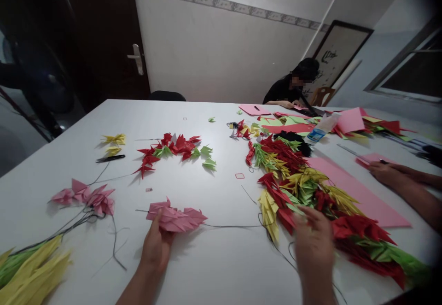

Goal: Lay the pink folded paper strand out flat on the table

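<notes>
My left hand (157, 245) is closed around a bunch of folded pink paper cranes (177, 217) threaded on a dark string (231, 226). From the bunch the string runs almost straight to the right, towards my right hand (312, 245). The fingers of that hand are pinched together, slightly blurred, and seem to hold the string; its far end is hidden against the pile. Under and beside my right hand lies a heap of strung red, yellow and green paper cranes (307, 180). More pink cranes (84, 196) on strings rest left of my left hand.
Red and green cranes (172, 148), yellow cranes (113, 139) and small black scissors (110, 158) lie farther back. Pink paper sheets (362, 194) and a bottle (322, 127) are at right. Another person's hands (386, 173) work at the right edge; a person (290, 86) sits across the table.
</notes>
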Motion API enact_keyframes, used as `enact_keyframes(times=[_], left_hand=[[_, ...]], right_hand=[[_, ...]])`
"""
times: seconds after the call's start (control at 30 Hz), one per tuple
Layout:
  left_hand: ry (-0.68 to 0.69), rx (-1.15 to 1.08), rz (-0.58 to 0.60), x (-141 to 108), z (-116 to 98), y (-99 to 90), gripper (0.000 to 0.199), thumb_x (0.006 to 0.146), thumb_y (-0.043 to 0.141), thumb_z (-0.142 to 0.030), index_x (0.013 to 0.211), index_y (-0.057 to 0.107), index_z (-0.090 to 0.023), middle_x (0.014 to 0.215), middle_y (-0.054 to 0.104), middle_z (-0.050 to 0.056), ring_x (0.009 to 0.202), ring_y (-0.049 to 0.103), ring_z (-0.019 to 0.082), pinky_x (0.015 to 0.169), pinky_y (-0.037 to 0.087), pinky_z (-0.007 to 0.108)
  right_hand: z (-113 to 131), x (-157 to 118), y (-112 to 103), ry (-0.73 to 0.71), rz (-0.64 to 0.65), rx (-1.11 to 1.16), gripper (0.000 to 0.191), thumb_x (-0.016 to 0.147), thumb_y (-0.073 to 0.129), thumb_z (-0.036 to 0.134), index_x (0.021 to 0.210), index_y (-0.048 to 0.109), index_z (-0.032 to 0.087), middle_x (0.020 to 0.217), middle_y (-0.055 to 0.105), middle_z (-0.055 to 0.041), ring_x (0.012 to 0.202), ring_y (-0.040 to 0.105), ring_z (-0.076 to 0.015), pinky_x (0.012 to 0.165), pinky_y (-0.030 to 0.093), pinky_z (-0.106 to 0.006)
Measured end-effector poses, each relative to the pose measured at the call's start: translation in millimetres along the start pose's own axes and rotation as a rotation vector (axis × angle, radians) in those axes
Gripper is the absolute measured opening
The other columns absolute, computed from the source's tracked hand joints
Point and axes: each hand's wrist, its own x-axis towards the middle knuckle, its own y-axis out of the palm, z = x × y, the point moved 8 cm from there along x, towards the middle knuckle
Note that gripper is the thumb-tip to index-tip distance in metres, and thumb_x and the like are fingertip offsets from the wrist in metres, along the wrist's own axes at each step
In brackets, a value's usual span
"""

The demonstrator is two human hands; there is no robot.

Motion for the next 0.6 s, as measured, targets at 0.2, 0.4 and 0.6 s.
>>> enact_keyframes(times=[0.2, 0.4, 0.6], left_hand=[[0.031, -0.027, 0.007, -12.3, -1.2, 15.4, 0.027, 0.089, 0.036, -0.026, 0.095, 0.059, -0.014, 0.087, 0.065, 0.005, 0.078, 0.061, 0.011, 0.070, 0.051, 0.021], [0.138, 0.244, 0.122, -17.4, -5.0, -1.5, 0.040, 0.078, 0.052, -0.039, 0.112, 0.050, -0.017, 0.113, 0.056, 0.010, 0.100, 0.055, 0.020, 0.087, 0.045, 0.034], [0.890, 1.393, 0.171, -22.5, -76.3, -4.3, 0.082, 0.053, 0.072, -0.046, 0.126, 0.040, -0.024, 0.137, 0.034, 0.011, 0.126, 0.025, 0.033, 0.104, 0.017, 0.051]], right_hand=[[74.3, -93.9, 165.2, -0.492, 0.861, -0.189, 0.075, 0.061, 0.069, 0.030, 0.129, 0.037, 0.022, 0.135, 0.034, -0.0123, 0.124, 0.029, -0.0297, 0.098, 0.029, -0.046], [49.7, -107.0, 200.3, -0.460, 1.052, -0.252, 0.046, 0.070, 0.058, 0.021, 0.115, 0.050, 0.022, 0.105, 0.057, -0.0059, 0.097, 0.051, -0.0192, 0.083, 0.042, -0.032], [47.1, -103.9, 199.1, -0.531, 1.173, -0.308, 0.045, 0.069, 0.062, 0.021, 0.114, 0.053, 0.022, 0.105, 0.058, -0.0058, 0.095, 0.050, -0.0200, 0.082, 0.041, -0.032]])
